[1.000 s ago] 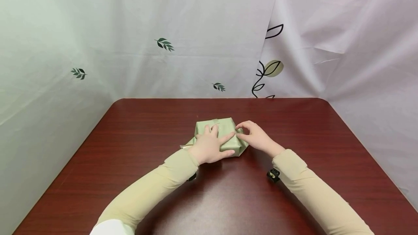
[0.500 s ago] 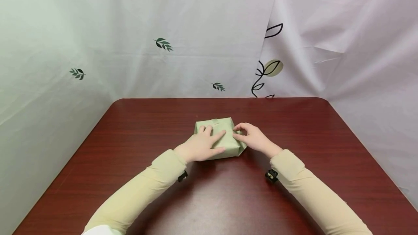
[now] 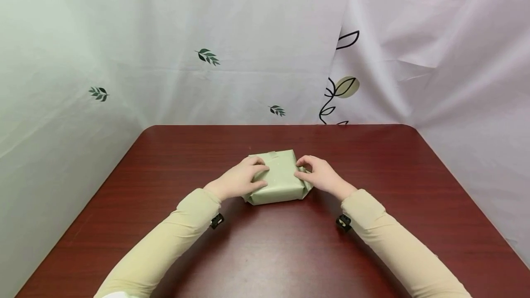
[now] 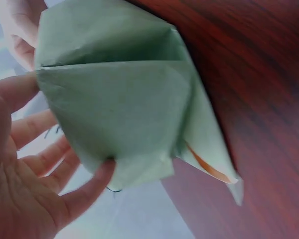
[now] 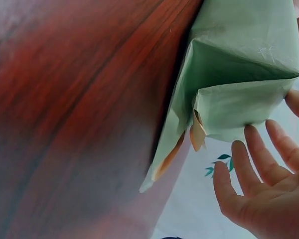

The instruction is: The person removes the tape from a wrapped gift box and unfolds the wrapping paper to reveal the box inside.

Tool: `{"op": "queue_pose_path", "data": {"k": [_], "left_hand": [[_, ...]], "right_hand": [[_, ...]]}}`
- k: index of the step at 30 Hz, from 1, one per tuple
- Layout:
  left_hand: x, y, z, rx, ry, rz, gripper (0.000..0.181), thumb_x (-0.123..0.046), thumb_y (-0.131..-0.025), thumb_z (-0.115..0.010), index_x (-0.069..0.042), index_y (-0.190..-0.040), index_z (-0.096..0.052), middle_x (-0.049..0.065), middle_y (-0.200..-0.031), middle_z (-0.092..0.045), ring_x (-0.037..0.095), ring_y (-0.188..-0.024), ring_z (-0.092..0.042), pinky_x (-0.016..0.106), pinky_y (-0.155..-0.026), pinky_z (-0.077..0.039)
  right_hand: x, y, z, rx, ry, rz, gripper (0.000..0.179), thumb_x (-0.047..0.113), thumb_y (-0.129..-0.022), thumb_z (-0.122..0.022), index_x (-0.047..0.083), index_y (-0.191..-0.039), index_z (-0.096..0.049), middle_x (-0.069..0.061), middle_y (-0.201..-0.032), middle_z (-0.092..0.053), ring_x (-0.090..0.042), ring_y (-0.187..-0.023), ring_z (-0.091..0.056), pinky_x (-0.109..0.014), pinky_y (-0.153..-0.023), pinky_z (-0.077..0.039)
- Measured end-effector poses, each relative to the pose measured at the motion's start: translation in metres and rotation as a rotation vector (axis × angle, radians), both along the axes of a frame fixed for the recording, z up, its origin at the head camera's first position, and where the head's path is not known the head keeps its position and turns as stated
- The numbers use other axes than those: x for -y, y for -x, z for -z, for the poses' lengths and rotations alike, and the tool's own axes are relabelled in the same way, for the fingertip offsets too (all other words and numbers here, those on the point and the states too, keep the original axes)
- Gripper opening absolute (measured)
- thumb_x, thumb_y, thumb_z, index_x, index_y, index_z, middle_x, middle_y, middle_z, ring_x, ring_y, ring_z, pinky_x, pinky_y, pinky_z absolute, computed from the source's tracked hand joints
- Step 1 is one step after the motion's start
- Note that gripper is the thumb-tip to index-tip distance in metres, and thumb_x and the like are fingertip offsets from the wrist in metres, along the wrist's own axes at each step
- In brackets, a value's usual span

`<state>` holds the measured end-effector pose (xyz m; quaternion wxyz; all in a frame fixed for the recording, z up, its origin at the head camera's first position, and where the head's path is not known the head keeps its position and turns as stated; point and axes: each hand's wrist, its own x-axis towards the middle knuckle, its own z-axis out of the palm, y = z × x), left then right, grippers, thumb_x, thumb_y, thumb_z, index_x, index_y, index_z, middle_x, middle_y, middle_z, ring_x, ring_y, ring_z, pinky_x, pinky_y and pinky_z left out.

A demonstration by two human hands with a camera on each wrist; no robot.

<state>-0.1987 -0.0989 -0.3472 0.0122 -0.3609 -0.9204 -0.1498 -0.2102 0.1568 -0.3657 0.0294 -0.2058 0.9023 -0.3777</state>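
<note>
A package wrapped in pale green paper (image 3: 283,179) lies on the table before me. My left hand (image 3: 235,180) is at its left end, thumb and fingertips at the top edge. In the left wrist view, one fingertip touches the folded end flap (image 4: 114,104), whose lower paper flap (image 4: 207,144) sticks out and shows an orange inside. My right hand (image 3: 324,177) is at the opposite end, its fingers relaxed and bent lightly. In the right wrist view, fingertips touch the edge of that end's folded flap (image 5: 244,107); a pointed lower flap (image 5: 167,144) hangs loose.
The dark red wood-grain table (image 3: 265,252) spreads around the package. White cloth (image 3: 248,22) with a leaf print hangs behind the table and on both sides. A small black camera (image 3: 343,222) sits under my right wrist, another black camera (image 3: 217,220) under my left.
My left hand has drawn back leftward from lying spread across the package's top to its left end, uncovering most of the top. My right hand stays at the right end, shifting only slightly.
</note>
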Motion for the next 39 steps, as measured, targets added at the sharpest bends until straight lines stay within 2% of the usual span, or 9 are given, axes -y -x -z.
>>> {"op": "queue_pose_path", "data": {"k": [4, 7, 11, 14, 19, 29, 32, 39], "left_hand": [[0.002, -0.001, 0.003, -0.015, -0.030, 0.011, 0.041, -0.025, -0.088, -0.067, -0.002, -0.121, -0.062, 0.012, -0.119, -0.054, 0.025, -0.111, -0.051, 0.036, -0.095, -0.044], [0.004, 0.000, 0.005, -0.037, -0.039, 0.003, 0.042, -0.027, -0.088, -0.068, -0.002, -0.121, -0.062, 0.012, -0.119, -0.054, 0.026, -0.110, -0.051, 0.036, -0.094, -0.044], [0.006, 0.001, 0.008, -0.030, -0.031, -0.025, 0.048, -0.030, -0.088, -0.067, -0.003, -0.126, -0.058, 0.012, -0.123, -0.052, 0.027, -0.114, -0.050, 0.037, -0.096, -0.043], [0.009, 0.002, 0.009, -0.010, -0.022, -0.039, 0.054, -0.033, -0.088, -0.066, -0.002, -0.130, -0.054, 0.013, -0.128, -0.051, 0.027, -0.119, -0.048, 0.037, -0.100, -0.042], [0.012, 0.003, 0.009, -0.004, -0.033, -0.025, 0.060, -0.033, -0.088, -0.066, 0.000, -0.135, -0.048, 0.015, -0.132, -0.049, 0.028, -0.123, -0.047, 0.038, -0.103, -0.040], [0.013, 0.003, 0.006, 0.003, -0.029, -0.002, 0.064, -0.031, -0.087, -0.065, 0.001, -0.139, -0.043, 0.017, -0.135, -0.047, 0.030, -0.126, -0.044, 0.040, -0.104, -0.038], [0.012, 0.003, 0.005, -0.004, -0.029, 0.000, 0.062, -0.030, -0.088, -0.065, 0.001, -0.138, -0.045, 0.017, -0.135, -0.047, 0.030, -0.126, -0.044, 0.040, -0.104, -0.038], [0.010, 0.003, 0.004, -0.019, -0.023, -0.002, 0.060, -0.029, -0.089, -0.065, 0.001, -0.137, -0.046, 0.017, -0.134, -0.049, 0.028, -0.124, -0.046, 0.038, -0.104, -0.039]], "right_hand": [[-0.003, 0.004, 0.000, -0.064, -0.048, -0.058, 0.033, 0.016, -0.087, -0.067, 0.002, -0.116, -0.059, -0.015, -0.117, -0.059, -0.032, -0.109, -0.056, -0.046, -0.092, -0.045], [-0.003, 0.006, -0.004, -0.101, -0.078, -0.119, 0.041, 0.012, -0.086, -0.067, -0.002, -0.123, -0.054, -0.018, -0.122, -0.055, -0.034, -0.113, -0.054, -0.046, -0.094, -0.044], [-0.002, 0.010, -0.009, -0.107, -0.129, -0.186, 0.049, 0.011, -0.087, -0.067, -0.005, -0.130, -0.049, -0.021, -0.130, -0.050, -0.035, -0.118, -0.051, -0.047, -0.100, -0.040], [0.000, 0.012, -0.012, -0.081, -0.171, -0.218, 0.052, 0.012, -0.088, -0.065, -0.006, -0.133, -0.046, -0.022, -0.134, -0.047, -0.034, -0.123, -0.047, -0.047, -0.103, -0.038], [0.002, 0.015, -0.015, -0.039, -0.231, -0.235, 0.058, 0.015, -0.089, -0.065, -0.004, -0.139, -0.041, -0.020, -0.139, -0.042, -0.032, -0.128, -0.043, -0.046, -0.105, -0.036], [0.006, 0.022, -0.027, -0.017, -0.336, -0.281, 0.061, 0.017, -0.089, -0.065, -0.002, -0.141, -0.039, -0.021, -0.136, -0.041, -0.031, -0.119, -0.051, -0.043, -0.098, -0.043], [0.007, 0.023, -0.031, -0.006, -0.345, -0.289, 0.061, 0.016, -0.089, -0.066, -0.003, -0.141, -0.039, -0.021, -0.135, -0.040, -0.031, -0.117, -0.052, -0.043, -0.097, -0.044], [0.007, 0.023, -0.032, -0.039, -0.331, -0.313, 0.056, 0.015, -0.086, -0.066, -0.007, -0.135, -0.046, -0.023, -0.132, -0.043, -0.032, -0.113, -0.054, -0.043, -0.097, -0.044]]}}
